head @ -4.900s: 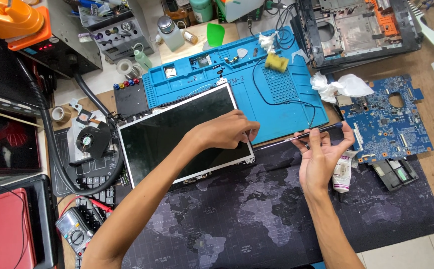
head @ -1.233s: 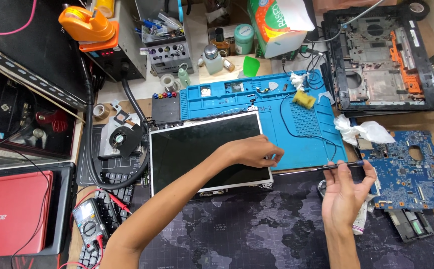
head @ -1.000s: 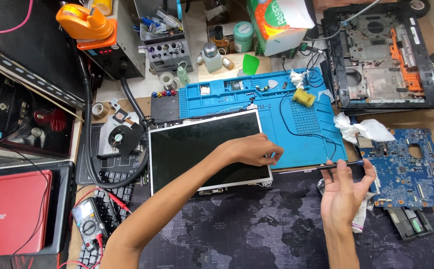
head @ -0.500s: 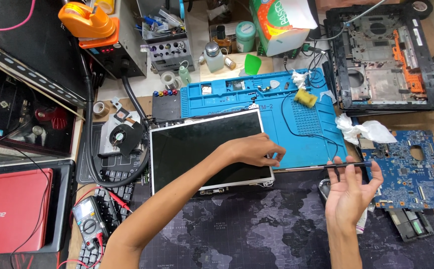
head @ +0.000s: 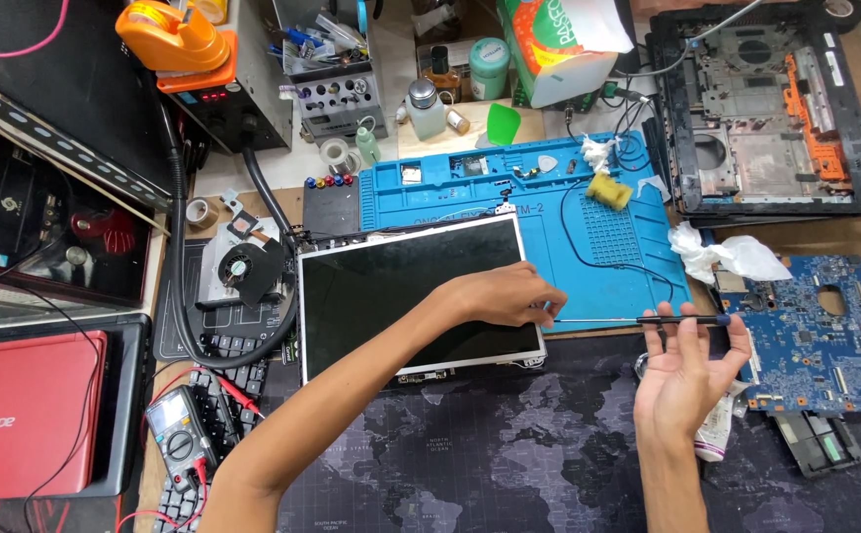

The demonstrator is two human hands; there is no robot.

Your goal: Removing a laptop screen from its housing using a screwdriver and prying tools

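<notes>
A bare laptop screen panel [head: 401, 291] lies dark side up, partly on a blue work mat [head: 608, 257]. My left hand [head: 505, 294] rests on the panel's right edge, fingers pinched around the tip of a long thin screwdriver [head: 608, 319]. My right hand [head: 689, 370] is palm up to the right, its fingertips closed on the screwdriver's black handle. The shaft runs level between the two hands, along the blue mat's front edge.
A blue circuit board [head: 814, 336] and crumpled white tissue [head: 727, 257] lie to the right, with an open laptop base [head: 766, 109] behind them. A fan [head: 243, 271], multimeter [head: 182, 426] and red laptop [head: 26, 415] sit on the left. A dark map-print mat [head: 509, 454] covers the front.
The view has shifted, so everything sits lower and further right. My right hand's fingers have shuffled on the screwdriver handle; my left hand stays at the panel's edge.
</notes>
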